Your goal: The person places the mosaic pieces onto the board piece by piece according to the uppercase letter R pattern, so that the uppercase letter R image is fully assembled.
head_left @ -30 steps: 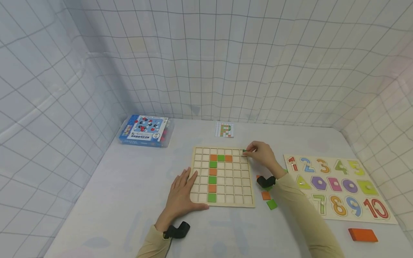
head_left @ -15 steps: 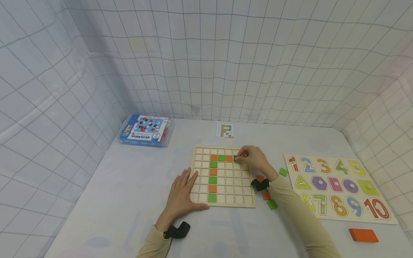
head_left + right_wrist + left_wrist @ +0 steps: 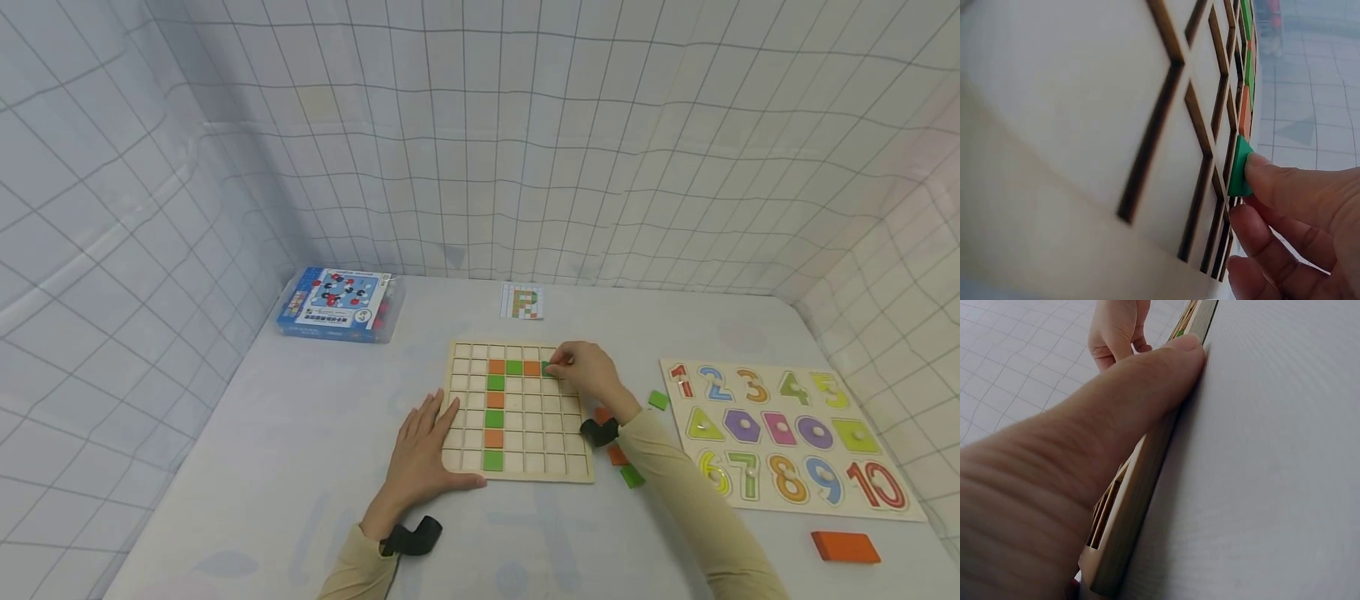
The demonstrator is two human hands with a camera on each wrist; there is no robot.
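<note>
A wooden grid board [image 3: 551, 477] lies on the table, with orange and green square tiles in one column and along a row near its top. My right hand [image 3: 588, 371] pinches a dark green tile [image 3: 1241, 167] at the right end of that row, beside an orange tile [image 3: 1245, 112]. The thumb lies against the tile in the right wrist view, other fingers curled below it. Fingers spread, my left hand [image 3: 422, 450] rests at the board's left edge. Its thumb [image 3: 1166, 369] lies along the near edge in the left wrist view.
Loose green and orange tiles, such as a green tile [image 3: 632, 476], lie right of the board. Farther right are a number puzzle board [image 3: 813, 393] and an orange block [image 3: 845, 547]. A small pattern card [image 3: 522, 301] and a blue box [image 3: 337, 304] lie at the back.
My right hand has moved left and nearer from the board's top right corner, bringing the dark green tile down to the end of the row. The left hand stays still.
</note>
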